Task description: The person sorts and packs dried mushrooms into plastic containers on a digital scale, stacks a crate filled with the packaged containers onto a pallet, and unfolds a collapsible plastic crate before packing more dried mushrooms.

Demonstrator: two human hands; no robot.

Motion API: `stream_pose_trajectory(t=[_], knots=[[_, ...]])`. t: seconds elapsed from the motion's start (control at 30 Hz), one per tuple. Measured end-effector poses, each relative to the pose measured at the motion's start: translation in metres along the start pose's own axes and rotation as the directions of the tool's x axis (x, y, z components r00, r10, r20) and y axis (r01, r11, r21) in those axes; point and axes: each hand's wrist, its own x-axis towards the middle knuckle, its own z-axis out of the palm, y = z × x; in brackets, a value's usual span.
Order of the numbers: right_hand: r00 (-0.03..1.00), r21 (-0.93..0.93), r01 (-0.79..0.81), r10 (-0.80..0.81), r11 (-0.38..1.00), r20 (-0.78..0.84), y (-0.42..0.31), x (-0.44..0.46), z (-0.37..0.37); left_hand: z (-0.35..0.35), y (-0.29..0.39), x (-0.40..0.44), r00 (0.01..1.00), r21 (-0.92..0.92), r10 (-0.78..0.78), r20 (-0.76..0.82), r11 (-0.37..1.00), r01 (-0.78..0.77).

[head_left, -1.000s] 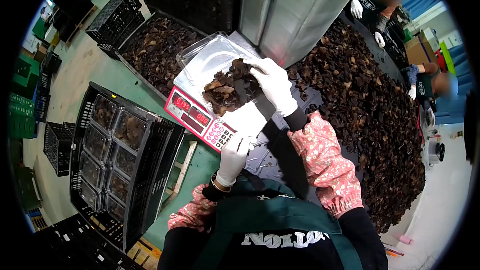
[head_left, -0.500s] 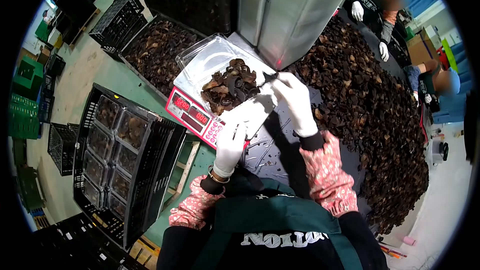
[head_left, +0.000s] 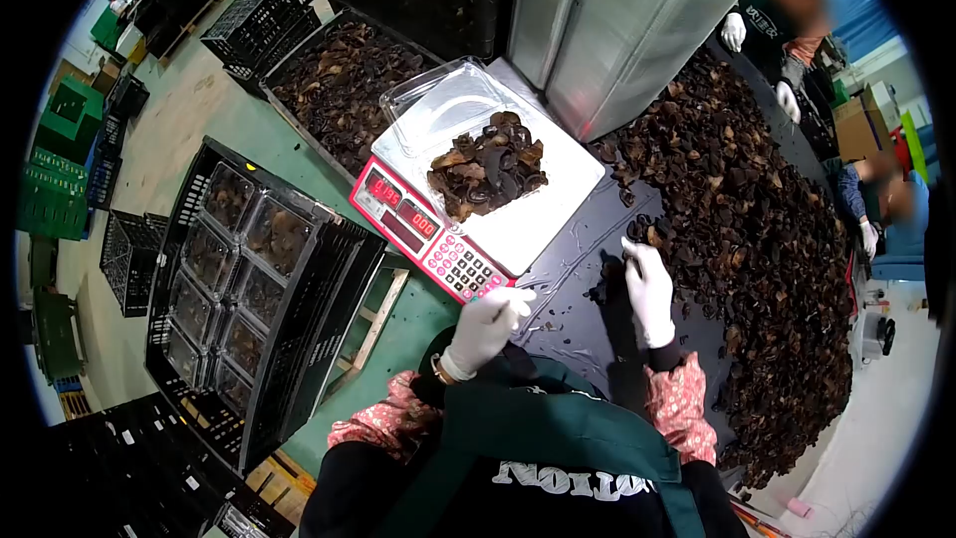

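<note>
Where the black crate (head_left: 299,339) is standing, off the table's left edge: clear boxes full of dark pieces are lying inside it in two columns.
Bin (head_left: 311,144): it is holding more such pieces, beyond the table's far left corner.
Scale (head_left: 453,264): it is sitting at the left edge of the table (head_left: 573,339), its red digits glowing.
Clear box (head_left: 438,139): it is resting on the scale's platform, against the display-side edge, while a clear flap (head_left: 453,80), probably its lid, is overhanging the far left corner. The thin walls are looking light and likely to flex, so opposite rims are offering the best hold.
Dark pieces (head_left: 493,167): they are heaping loosely inside the box, seeming soft, light and perhaps slippery; a pinch on a curled edge is suiting them best.
Left hand (head_left: 488,331): it is hovering just off the scale's nearest corner, fingers curling narrow; I cannot tell whether anything is between them.
Stack of clear plastic (head_left: 637,40): it is towering beside the platform's far edge.
Right hand (head_left: 649,294): it is hanging over the table between scale and heap, fingers stretching out, nothing showing in their grasp.
Heap (head_left: 767,269): it is covering the table's right side.
Co-worker's gloved hand (head_left: 734,32): it is showing past the far right edge.
</note>
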Motion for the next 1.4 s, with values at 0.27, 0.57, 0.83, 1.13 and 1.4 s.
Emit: stream_pose_trajectory(t=[0.27, 0.57, 0.83, 1.13, 1.4], knots=[[0.976, 0.144, 0.203, -0.189, 0.969, -0.107, -0.101, 0.116, 0.037, -0.037, 0.003, 0.014, 0.949, -0.094, -0.126, -0.29, 0.99, 0.103], [0.995, 0.407, -0.055, 0.017, 0.912, 0.097, -0.106, 0.152, 0.056, -0.034, 0.008, 0.016, 0.954, -0.149, -0.149, -0.26, 0.982, 0.113], [0.902, 0.861, -0.429, 0.183, 0.271, 0.392, -0.101, 0.135, 0.03, -0.02, 0.024, 0.026, 0.971, -0.05, -0.093, -0.22, 0.995, 0.084], [0.979, 0.855, -0.172, -0.014, 0.489, 0.205, -0.055, 0.026, -0.017, 0.012, 0.018, 0.033, 0.998, 0.15, 0.021, -0.066, 0.989, -0.01], [0.759, 0.735, -0.595, 0.528, 0.325, 0.381, 0.023, -0.205, -0.122, 0.048, -0.006, 0.023, 0.96, 0.209, 0.115, 0.256, 0.963, -0.171]])
